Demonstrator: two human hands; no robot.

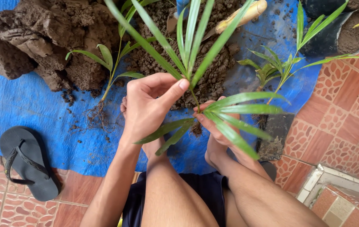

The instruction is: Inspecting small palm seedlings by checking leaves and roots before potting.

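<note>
The left hand is closing around the stem of a palm seedling, its thumb pressing against the base of the long green leaves where they fan upward. The right hand is pinching the same seedling lower down, fingertips meeting on the thin stem just beside the left thumb, with several drooping leaves spreading to the right over its knuckles. The seedling is standing roughly upright between the two hands, above the person's bare knees, and a small clump of roots and soil is hanging beneath the right fingers.

Behind the hands, a mound of loose dark soil is lying on a blue tarp that is covering the far part of the floor. To the left of the hands, a second seedling with bare roots is lying on the tarp, near big lumps of brown clay earth at the far left. To the right, a third seedling is leaning near a black nursery bag filled with soil. A pale trowel handle is resting on the mound at the far edge. A black flip-flop is lying on the patterned reddish tiles at the near left.
</note>
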